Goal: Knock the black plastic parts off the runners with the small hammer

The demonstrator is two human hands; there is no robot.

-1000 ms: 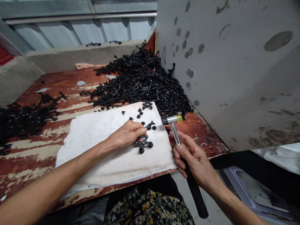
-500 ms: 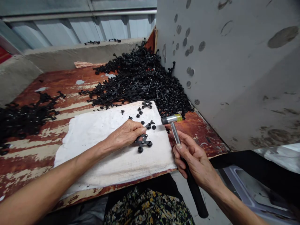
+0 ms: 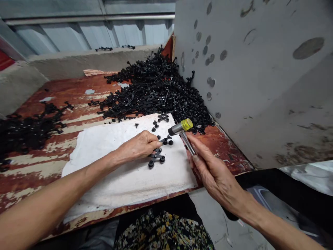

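Closed on a black cross-shaped linkage with round feet [image 3: 156, 156], my left hand [image 3: 139, 147] rests over the white cloth [image 3: 104, 180]. My thumb lies along one of its arms, and part of the linkage is under my fingers. My right hand [image 3: 215, 170] grips a small hammer [image 3: 180, 127] with a dark face and a yellow face. Its head is tilted, dark face downward, above the cloth's right side. Near the linkage lie loose black round-headed caps [image 3: 170, 142]. Another crossed linkage [image 3: 163, 118] lies at the cloth's far edge.
A large heap of black parts [image 3: 156, 90] covers the back of the worn red-brown table [image 3: 78, 90]. A second pile [image 3: 28, 130] lies at the left. A grey spotted panel [image 3: 249, 83] rises along the right, and a concrete ledge [image 3: 65, 61] runs behind.
The hammer head has moved left and tipped toward the linkage as my right hand turned over. The linkage has shifted and turned slightly in my left hand.
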